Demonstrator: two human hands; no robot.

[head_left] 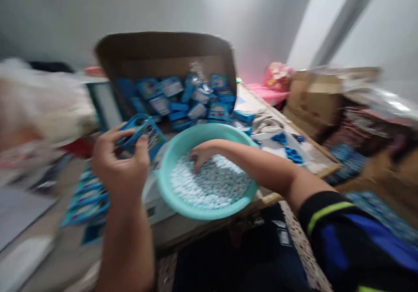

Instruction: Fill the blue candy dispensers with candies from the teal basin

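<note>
While the left hand (119, 163) pinches a blue packet (142, 137) between thumb and curled fingers, half closed on its edge, the packet sits just left of the basin. It is tilted, with its long axis running roughly left to right and its right end dipping towards the rim, though blur hides the exact angle. Gripping at the edge like this leaves its printed face uncovered. The right hand (204, 154) reaches over the rim of a teal basin (163, 183), its fingers loosely parted, their tips among pale blue pieces (212, 187); whether they have hold of any, I cannot tell. Beyond the basin stands an open cardboard box (165, 52) filled with blue packets (170, 96). More packets (86, 200) lie near and to the left, below the left hand. A second cardboard box (313, 100) stands far right, past a pink bag (277, 76).
</note>
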